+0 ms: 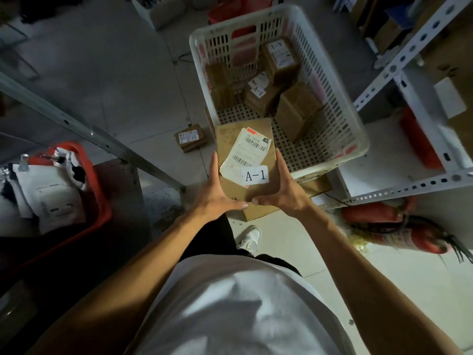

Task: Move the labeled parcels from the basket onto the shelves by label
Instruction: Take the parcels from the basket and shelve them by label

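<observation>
Both hands clamped on one parcel (pixel 245 160): left hand (pixel 217 193) cupping the left edge, right hand (pixel 282 190) on the right edge, thumbs nearly meeting at the near edge. Held flat, up over the near rim of the basket (pixel 330 152), label A-1 (pixel 254 175) facing up and easy to read.

Probably the carry step now, so off to the A-1 shelf. Can't tell from here which shelf that is.

Possible trouble: grip looks like palms and fingers squeezing the sides, nothing seen underneath, so a quick turn could let it slide out. Shipping slip (pixel 245 152) looks loose at the corners too, could snag.

Tight spot for moving. Slanted metal rail (pixel 84 129) close on the left, red bin (pixel 94 190) below it, white rack (pixel 409 188) close on the right with red stuff by its foot. Stray box (pixel 190 137) on the floor left of the basket, easy trip hazard. More parcels (pixel 281 62) left in the basket, at least one more marked A-1.
</observation>
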A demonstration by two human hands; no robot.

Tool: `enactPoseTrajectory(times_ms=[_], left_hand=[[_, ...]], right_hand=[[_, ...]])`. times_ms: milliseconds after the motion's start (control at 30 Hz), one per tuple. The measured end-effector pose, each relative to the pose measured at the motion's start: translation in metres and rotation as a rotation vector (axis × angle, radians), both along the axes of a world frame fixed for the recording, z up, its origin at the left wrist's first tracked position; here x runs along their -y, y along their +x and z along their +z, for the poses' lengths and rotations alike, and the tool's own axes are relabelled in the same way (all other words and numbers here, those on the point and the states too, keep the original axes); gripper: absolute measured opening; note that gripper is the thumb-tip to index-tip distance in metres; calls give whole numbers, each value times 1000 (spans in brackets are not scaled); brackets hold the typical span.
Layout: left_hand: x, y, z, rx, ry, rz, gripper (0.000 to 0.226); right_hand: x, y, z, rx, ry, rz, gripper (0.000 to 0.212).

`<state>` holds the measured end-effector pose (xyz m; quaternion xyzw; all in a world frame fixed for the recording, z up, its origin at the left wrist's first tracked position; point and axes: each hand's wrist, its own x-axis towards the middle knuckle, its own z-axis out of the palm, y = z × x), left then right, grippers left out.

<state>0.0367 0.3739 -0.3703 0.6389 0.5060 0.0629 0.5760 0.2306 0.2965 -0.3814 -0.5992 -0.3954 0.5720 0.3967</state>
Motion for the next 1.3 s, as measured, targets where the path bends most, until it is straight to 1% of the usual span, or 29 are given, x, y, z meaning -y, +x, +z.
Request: enactPoseTrajectory(times_ms=[100, 200, 367, 500, 600, 633, 700, 733, 833, 900, 967, 1067, 1167, 1300], left_hand=[[-15, 6, 11, -11, 73, -88, 129], [-33, 20, 29, 9, 106, -236, 121], [-43, 55, 52, 0, 144, -507, 125], [-29, 81, 69, 9, 218, -662, 115], [-9, 102, 75, 35, 215, -791, 125], [1, 109, 80, 52, 202, -834, 125], [25, 127, 87, 104, 169, -902, 119], [39, 134, 90, 127, 159, -941, 117], [84, 159, 98, 180, 109, -1047, 127], [121, 181, 105, 214, 98, -1132, 129], [165, 208, 111, 265, 105, -1207, 131], [234, 251, 130, 330, 149, -1343, 142], [302, 296, 159, 458, 168, -1479, 140], [389, 339, 208, 708, 94, -1599, 141]], right_hand=[[8, 4, 9, 23, 20, -87, 133], [20, 7, 22, 26, 40, -238, 140], [51, 7, 48, 49, 97, -476, 139], [87, 1, 63, 29, 75, -662, 142], [119, -4, 75, 16, 109, -785, 136], [132, -5, 78, 15, 114, -831, 134], [161, -5, 83, 49, 118, -916, 131], [177, -4, 84, 69, 109, -951, 133], [231, -3, 97, 135, 62, -1050, 139], [270, 0, 108, 182, 56, -1138, 141], [312, 6, 121, 231, 57, -1227, 143], [377, 19, 143, 293, 84, -1375, 140], [438, 32, 177, 405, 131, -1473, 137], [513, 51, 228, 575, 148, -1585, 136]])
